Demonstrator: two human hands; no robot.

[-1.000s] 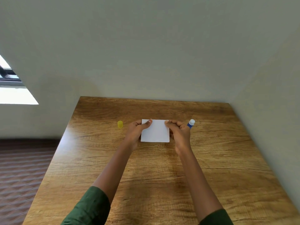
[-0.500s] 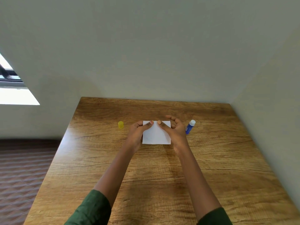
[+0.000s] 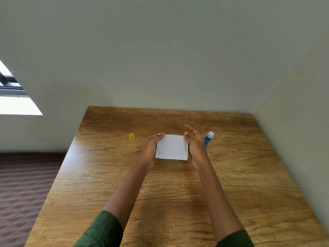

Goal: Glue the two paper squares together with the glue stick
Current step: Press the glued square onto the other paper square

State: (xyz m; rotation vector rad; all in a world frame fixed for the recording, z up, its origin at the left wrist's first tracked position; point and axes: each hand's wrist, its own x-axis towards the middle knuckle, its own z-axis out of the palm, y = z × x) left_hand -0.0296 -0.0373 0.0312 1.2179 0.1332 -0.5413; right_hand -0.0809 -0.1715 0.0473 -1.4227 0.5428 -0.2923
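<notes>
The white paper squares [image 3: 172,147] lie stacked on the wooden table [image 3: 178,189]; a sliver of the lower sheet peeks out at the far left corner. My left hand [image 3: 151,148] lies along the stack's left edge, its fingertips holding that far left corner. At the right edge is my right hand [image 3: 195,144], with fingers spread and raised and the thumb tip near the far right corner. The blue glue stick [image 3: 208,139], its white end uncapped, lies on the table just right of my right hand.
A small yellow cap [image 3: 131,136] stands on the table left of my left hand. Walls close the table's far and right sides. The left edge drops to a dark tiled floor [image 3: 21,184].
My right hand has slid from the middle of the paper's far edge back to the right edge, and its fingers have lifted and spread. My left hand has stayed at the left corner.
</notes>
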